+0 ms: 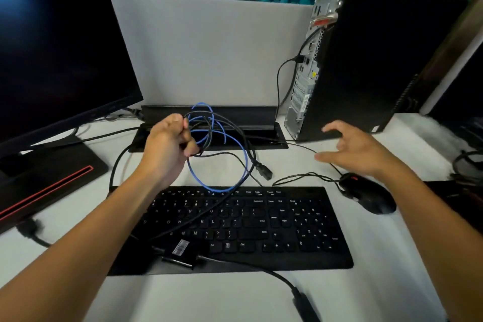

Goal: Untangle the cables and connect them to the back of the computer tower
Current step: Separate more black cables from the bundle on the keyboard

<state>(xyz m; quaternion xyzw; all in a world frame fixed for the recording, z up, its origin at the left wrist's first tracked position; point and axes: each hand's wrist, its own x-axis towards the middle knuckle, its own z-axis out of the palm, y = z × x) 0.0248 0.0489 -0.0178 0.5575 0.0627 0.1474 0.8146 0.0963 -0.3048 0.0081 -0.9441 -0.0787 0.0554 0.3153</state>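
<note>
My left hand (167, 144) grips a tangled bundle of thin black cables and a glossy blue cable (219, 162), looped above the keyboard (261, 230). My right hand (352, 149) hovers open beyond the keyboard, near the boxy black computer tower (366, 65).

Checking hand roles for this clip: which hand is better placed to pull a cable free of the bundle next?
Probably the right hand: it is open, empty, and beside the tower. The left hand grips the cable bundle, so it can steady it.

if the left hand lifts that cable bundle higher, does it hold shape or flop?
Likely flops: the blue cable sags in loose loops below the left hand. The black power plug hangs off one strand and would probably swing. Loops look interlaced, so they may drag together.
</note>
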